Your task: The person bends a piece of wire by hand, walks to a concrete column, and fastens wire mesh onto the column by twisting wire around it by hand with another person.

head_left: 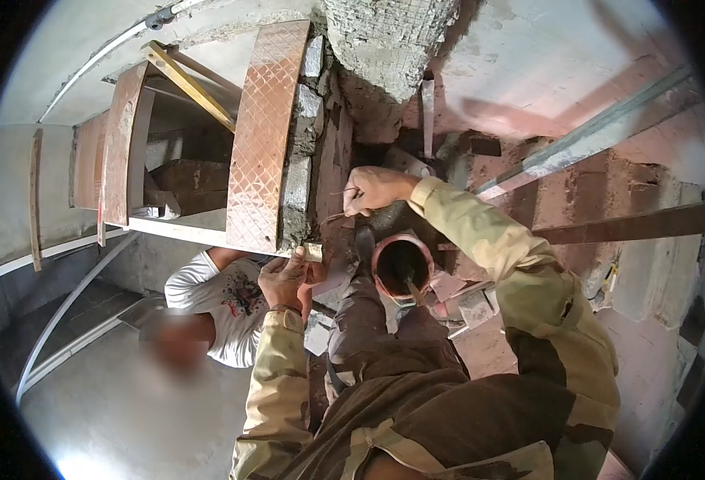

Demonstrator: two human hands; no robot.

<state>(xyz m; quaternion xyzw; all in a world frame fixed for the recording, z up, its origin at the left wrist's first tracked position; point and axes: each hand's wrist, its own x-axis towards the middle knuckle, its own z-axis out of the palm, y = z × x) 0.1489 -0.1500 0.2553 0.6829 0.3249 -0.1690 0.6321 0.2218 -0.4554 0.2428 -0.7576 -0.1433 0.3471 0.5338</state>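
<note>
My left hand (282,282) is curled with its thumb raised against a small yellowish block (313,253) at the lower end of a brick and mortar edge (296,188). Farther right, my right hand (375,190) is closed in a pinch on a thin dark strand, like string or wire; its far end is hard to make out. Left of the brick edge stands a brown patterned panel (264,136). Below my right hand sits a reddish bucket (380,280) with a handled tool (415,292) leaning in it.
A co-worker in a white T-shirt (240,308) is beneath the panels at left. A yellow-edged bar (188,84) slants between the panels. A rough concrete column (388,48) rises ahead. Metal and wooden beams (584,132) cross the right side. Rubble (476,308) lies by my feet.
</note>
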